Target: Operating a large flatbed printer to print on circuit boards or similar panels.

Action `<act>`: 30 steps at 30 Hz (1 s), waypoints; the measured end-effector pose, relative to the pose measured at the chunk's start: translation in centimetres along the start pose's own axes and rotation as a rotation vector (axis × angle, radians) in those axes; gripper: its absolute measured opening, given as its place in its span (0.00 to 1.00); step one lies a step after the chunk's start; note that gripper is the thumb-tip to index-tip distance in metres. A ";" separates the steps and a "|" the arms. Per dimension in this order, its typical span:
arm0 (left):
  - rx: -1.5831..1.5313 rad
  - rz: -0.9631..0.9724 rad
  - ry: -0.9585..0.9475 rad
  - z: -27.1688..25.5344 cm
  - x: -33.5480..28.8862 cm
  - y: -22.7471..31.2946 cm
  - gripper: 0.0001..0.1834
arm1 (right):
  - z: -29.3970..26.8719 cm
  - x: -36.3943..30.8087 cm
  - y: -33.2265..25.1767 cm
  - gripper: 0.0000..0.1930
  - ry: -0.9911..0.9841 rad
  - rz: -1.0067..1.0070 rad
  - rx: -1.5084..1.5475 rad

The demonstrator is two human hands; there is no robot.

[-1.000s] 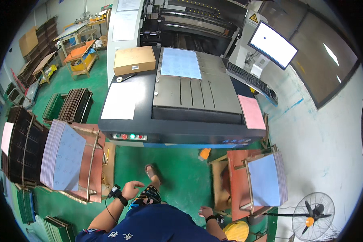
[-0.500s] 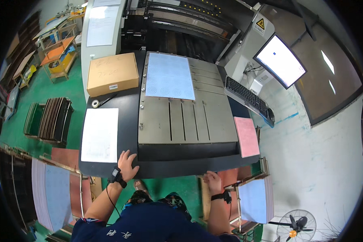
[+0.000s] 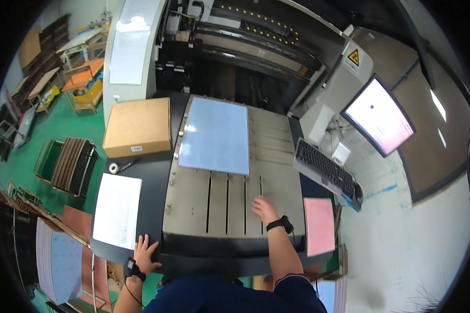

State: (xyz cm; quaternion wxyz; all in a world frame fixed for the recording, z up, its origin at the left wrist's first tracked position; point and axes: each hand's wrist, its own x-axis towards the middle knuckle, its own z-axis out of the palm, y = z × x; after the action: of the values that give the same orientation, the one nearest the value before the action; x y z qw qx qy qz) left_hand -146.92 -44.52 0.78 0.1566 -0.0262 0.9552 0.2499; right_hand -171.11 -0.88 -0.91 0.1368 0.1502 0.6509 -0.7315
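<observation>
Right hand (image 3: 265, 208) flat, fingers spread on the slotted metal bed (image 3: 203, 206), left hand (image 3: 147, 254) splayed on the table edge; pale blue sheet (image 3: 215, 135) lies farther back, likely thin, light, floppy—lift by its near corners.

I'm seeing a flat brown carton (image 3: 137, 127) with a small white label (image 3: 136, 148) lying on the table's left. A yellow triangular warning sign (image 3: 353, 57) is sitting on the grey cabinet; a monitor (image 3: 378, 116) is glowing white-pink at right.
</observation>
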 end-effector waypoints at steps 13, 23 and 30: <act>-0.068 -0.458 0.184 3.0 2.1 5.2 0.36 | 2.8 14.7 -6.4 0.04 -0.110 0.407 0.051; -0.104 -0.372 0.244 3.6 2.8 5.4 0.33 | 3.4 12.1 -7.3 0.06 -0.049 0.388 0.341; -0.471 -0.181 0.549 3.9 3.0 4.2 0.20 | 5.0 -0.1 -11.4 0.24 -0.256 -0.003 0.099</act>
State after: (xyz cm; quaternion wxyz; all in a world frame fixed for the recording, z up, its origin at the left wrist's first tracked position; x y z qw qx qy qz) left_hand -149.16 -38.85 -1.38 -0.0942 -0.2121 0.8718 0.4315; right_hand -175.70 -4.53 10.11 0.2098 0.0613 0.5916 -0.7760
